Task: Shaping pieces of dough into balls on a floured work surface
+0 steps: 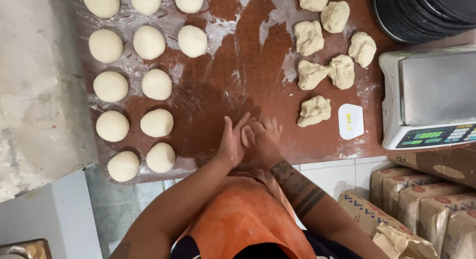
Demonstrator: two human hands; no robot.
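Note:
My left hand (231, 142) and my right hand (265, 137) are cupped together on the brown floured board (233, 65) near its front edge, closed around a piece of dough (247, 135) that barely shows between the fingers. To the left, several smooth round dough balls (157, 123) lie in rows. To the right of my hands, several rough, uneven dough pieces (314, 111) lie in a loose cluster.
A white plastic scraper (350, 121) lies beside the rough pieces. A digital scale (429, 96) stands at the right, a black round container (421, 13) behind it. Paper flour sacks (421, 204) are stacked at lower right. A rough wall (34, 90) borders the left.

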